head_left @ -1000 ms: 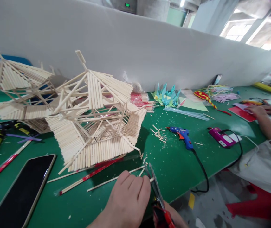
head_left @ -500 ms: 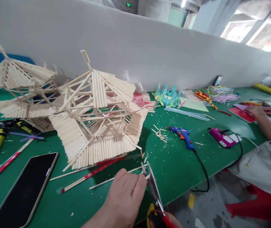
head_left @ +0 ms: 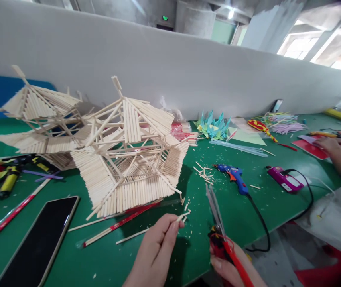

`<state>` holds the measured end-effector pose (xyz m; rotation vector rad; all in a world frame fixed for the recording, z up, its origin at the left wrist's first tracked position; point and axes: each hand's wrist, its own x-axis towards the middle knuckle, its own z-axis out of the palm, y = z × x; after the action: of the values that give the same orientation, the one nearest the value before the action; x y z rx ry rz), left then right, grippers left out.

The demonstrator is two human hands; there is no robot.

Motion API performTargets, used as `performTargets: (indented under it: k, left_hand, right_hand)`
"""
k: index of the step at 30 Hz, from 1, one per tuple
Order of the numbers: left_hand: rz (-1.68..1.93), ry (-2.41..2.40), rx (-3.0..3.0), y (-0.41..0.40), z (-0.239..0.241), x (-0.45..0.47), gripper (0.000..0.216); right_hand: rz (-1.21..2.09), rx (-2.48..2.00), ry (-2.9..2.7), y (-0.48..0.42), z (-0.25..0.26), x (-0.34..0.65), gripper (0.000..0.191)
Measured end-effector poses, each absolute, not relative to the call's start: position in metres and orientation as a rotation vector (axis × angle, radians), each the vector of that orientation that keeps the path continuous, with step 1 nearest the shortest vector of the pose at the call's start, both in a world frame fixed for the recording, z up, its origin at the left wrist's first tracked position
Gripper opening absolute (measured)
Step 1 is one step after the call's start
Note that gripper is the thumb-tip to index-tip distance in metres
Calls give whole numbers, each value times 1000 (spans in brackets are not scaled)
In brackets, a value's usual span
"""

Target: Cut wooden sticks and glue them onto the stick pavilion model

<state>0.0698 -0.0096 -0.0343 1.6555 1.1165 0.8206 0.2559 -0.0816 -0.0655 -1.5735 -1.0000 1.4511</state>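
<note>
My left hand (head_left: 158, 247) pinches a short wooden stick (head_left: 182, 217) between thumb and forefinger, low over the table. To its right, my right hand (head_left: 233, 265) is wrapped round the red and black handles of the scissors (head_left: 216, 211), whose blades point away from me and lie close together. Behind my left hand stands a pavilion model (head_left: 131, 159) built of many wooden sticks. A loose long stick (head_left: 131, 236) lies on the table, its right end hidden behind my left hand. Cut stick bits (head_left: 186, 206) are scattered near my fingertips.
A black phone (head_left: 38, 243) lies at left; a second stick model (head_left: 44, 119) stands behind. A blue glue gun (head_left: 233, 175) with its cord and a purple device (head_left: 285, 178) lie at right. Another person's hands (head_left: 330, 143) work on red paper. A grey partition (head_left: 158, 59) runs behind.
The scissors have moved right, away from my left hand, and their blades have come together. My left hand has turned, showing the short stick in its fingertips. The view has shifted slightly.
</note>
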Motion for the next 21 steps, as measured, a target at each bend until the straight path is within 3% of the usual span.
performTargets:
  k: [3,9,21]
  left_hand:
    - [778,1072,1331,-7,-34,72,27]
    - [756,884,916,-5,-36,77,26]
    - [733,885,1085,-8,-39,75,24]
  right_hand:
    - [1136,-1728,-1171,-76,-66,257,38]
    - [978,-1914,-1533,-74,-65,256,37]
    - [1149,-1994,-1745,-58,-43,250,32]
